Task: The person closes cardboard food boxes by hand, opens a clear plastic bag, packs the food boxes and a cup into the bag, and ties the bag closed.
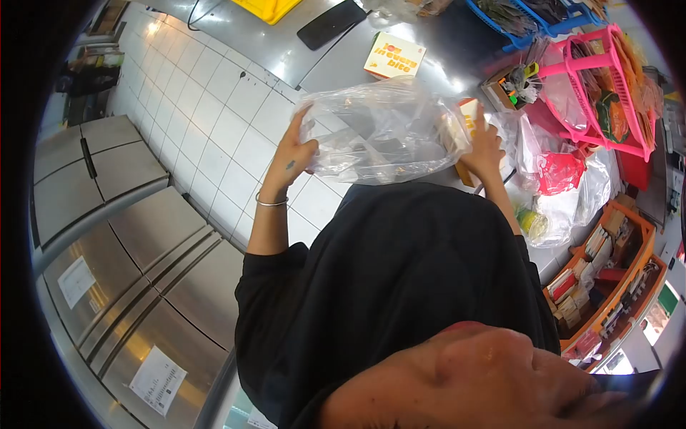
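A clear plastic bag [379,129] is stretched between my two hands over the edge of the steel counter. My left hand [291,154] grips the bag's left side, thumb and fingers closed on the film. At the other side my right hand [484,149] has its fingers around the bag's edge, against a white and yellow box [469,114] partly covered by the hand and the film. Another box with orange lettering [395,56] lies on the counter beyond the bag, touched by neither hand.
A black phone [331,25] and a yellow tray [267,8] lie on the steel counter [286,53]. Pink basket [597,86], blue basket [518,32] and plastic bags [561,175] are at the right. Orange shelves [607,264] stand lower right, steel cabinets [136,264] left.
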Tool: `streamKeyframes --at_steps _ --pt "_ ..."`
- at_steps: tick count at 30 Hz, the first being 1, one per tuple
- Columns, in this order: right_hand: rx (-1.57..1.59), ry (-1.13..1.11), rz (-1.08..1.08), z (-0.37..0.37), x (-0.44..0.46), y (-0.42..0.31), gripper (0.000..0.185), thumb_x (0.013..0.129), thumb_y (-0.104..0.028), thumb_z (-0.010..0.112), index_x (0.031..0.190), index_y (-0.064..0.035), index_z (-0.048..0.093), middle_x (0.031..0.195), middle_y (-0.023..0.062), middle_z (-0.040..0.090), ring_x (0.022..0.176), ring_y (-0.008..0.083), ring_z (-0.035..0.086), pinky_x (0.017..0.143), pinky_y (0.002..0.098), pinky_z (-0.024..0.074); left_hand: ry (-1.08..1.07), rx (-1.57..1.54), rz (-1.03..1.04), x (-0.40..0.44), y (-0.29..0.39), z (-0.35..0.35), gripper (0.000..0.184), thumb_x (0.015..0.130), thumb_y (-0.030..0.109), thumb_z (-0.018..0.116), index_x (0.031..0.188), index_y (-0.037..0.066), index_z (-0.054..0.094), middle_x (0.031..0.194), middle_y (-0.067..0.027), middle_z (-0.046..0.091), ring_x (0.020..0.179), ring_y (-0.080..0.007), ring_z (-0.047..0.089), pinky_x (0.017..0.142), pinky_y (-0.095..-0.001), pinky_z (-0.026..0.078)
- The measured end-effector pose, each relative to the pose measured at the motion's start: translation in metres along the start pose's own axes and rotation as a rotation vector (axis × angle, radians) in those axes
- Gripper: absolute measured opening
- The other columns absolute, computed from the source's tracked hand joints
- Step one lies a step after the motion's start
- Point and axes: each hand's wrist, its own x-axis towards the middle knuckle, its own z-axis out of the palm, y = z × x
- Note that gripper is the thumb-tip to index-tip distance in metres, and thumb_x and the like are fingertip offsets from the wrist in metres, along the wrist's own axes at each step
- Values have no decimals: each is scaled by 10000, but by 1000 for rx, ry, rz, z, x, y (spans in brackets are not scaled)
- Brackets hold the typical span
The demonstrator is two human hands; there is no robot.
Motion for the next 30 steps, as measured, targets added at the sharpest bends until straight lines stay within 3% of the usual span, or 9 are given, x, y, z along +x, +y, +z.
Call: streamKeyframes --at_steps 4,7,10,12,15,18,22,25,30 --pt "24 -52 68 -4 22 26 1201 667 -423 799 1593 -359 37 1420 221 418 1283 480 444 971 700 349 -74 35 -28 -2 5 11 748 751 37 506 1488 121 408 1344 -210 537 758 -201 651 547 -311 551" --pt "-84 0 -133 5 22 41 1253 646 -487 825 1604 -238 56 1464 246 414 1307 457 458 1028 631 372 -95 66 -51 2 0 17 731 757 48 509 1479 123 422 1335 -207 549 799 -219 656 599 -318 554" --pt "457 -19 -359 5 36 79 1327 585 -588 853 1575 -55 149 1449 266 464 1314 410 492 1066 506 409 -77 103 -34 2 -12 17 736 749 22 497 1478 94 421 1398 -192 509 1101 -272 569 861 -334 504" --pt "287 -55 -271 0 35 75 1366 533 -642 862 1532 28 215 1408 274 509 1305 388 514 1065 450 424 -70 115 49 4 -28 9 769 726 -39 467 1486 56 405 1497 -158 429 1429 -293 362 1090 -316 357" --pt "96 -105 -156 3 31 57 1260 482 -675 871 1410 48 423 1315 267 584 1238 381 567 1032 470 450 -41 -10 42 2 -30 2 700 766 33 502 1460 4 416 1474 -206 465 1429 -324 368 1172 -366 266" --pt "-36 -169 -57 8 26 38 1082 463 -644 891 1244 25 556 1140 227 664 1083 358 646 935 464 507 -46 -65 12 -2 -24 -8 746 730 -28 460 1472 26 410 1482 -164 448 1391 -284 405 1101 -324 352" --pt "372 -65 -83 11 9 39 914 461 -496 954 1115 12 568 975 187 700 903 310 703 784 380 560 1 -89 11 -7 -17 -14 749 716 -52 437 1455 66 449 1449 -130 471 1338 -241 447 1075 -297 374" --pt "486 -33 -141 -6 -7 31 823 494 -442 959 1065 -1 561 955 184 693 881 294 701 783 373 556 9 146 156 -3 -23 -13 706 728 4 485 1428 86 481 1368 -145 554 1192 -245 568 993 -315 446" --pt "726 123 -253 -54 -12 59 715 569 -209 954 1120 1 549 980 121 710 864 228 705 772 358 571 -141 83 17 2 -5 5 696 724 31 504 1408 166 505 1207 -131 654 848 -237 664 762 -332 525"
